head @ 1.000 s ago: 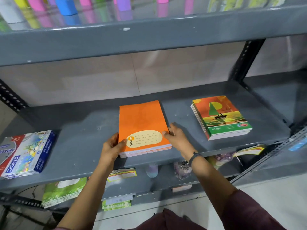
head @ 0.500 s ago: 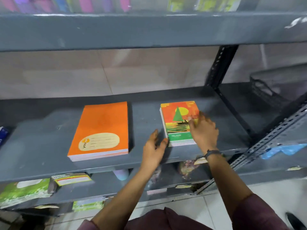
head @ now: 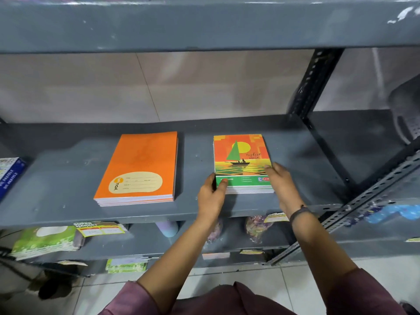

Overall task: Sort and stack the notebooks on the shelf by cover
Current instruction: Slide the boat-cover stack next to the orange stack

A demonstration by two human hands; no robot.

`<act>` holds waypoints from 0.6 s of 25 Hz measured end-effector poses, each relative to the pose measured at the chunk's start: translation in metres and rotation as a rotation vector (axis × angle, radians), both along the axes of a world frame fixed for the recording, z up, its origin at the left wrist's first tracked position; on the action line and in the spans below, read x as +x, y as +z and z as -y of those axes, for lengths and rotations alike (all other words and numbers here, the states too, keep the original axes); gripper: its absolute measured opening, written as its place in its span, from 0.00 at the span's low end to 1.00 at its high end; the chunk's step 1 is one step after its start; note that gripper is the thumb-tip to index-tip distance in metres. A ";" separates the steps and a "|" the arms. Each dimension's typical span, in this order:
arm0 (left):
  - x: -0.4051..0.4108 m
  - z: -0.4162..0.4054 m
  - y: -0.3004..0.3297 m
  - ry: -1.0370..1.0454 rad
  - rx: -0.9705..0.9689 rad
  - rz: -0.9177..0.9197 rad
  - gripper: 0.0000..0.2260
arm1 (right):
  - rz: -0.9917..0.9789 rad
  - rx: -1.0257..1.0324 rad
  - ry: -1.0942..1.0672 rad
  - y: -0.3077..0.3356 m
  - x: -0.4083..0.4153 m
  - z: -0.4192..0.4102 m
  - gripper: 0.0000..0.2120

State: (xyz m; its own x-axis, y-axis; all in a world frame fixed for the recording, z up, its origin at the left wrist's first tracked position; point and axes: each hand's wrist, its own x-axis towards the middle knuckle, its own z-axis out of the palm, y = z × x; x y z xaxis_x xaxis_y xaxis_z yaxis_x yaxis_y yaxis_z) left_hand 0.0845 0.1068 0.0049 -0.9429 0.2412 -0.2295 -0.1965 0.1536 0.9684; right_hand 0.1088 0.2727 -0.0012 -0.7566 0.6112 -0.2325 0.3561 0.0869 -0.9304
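Two hands are set against the sailboat-cover stack [head: 242, 163] at about one o'clock on the middle shelf [head: 56, 196]. The left hand [head: 211, 196] is pressed to the stack's near left corner, thumb laid on the green band of the top cover, fingers partly closed around the edge. The right hand [head: 281, 180] is laid along the near right edge, fingers loosely spread over the cover; nothing is lifted. Half a second ago the left hand was only being brought up beside the stack and the right rested on top of the cover; a second ago both were at the orange stack [head: 138, 169]. That orange stack is now left alone at eleven o'clock, well apart from the sailboat one, its edges fairly even. The sailboat stack has been turned squarer to the shelf front. It is judged that squaring of this second pile is in hand, and that the sort by cover is close to done.
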 end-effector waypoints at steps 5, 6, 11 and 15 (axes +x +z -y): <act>-0.016 0.024 -0.008 0.182 -0.053 -0.003 0.16 | -0.031 -0.011 0.080 -0.013 -0.027 0.034 0.26; -0.018 0.028 -0.008 0.212 -0.065 -0.012 0.16 | -0.020 -0.016 0.098 -0.012 -0.030 0.040 0.22; -0.021 0.035 -0.003 0.294 -0.111 -0.042 0.17 | -0.007 -0.021 0.144 -0.013 -0.041 0.055 0.21; -0.019 0.037 0.003 0.275 -0.155 -0.092 0.18 | 0.009 -0.001 0.165 -0.003 -0.037 0.053 0.18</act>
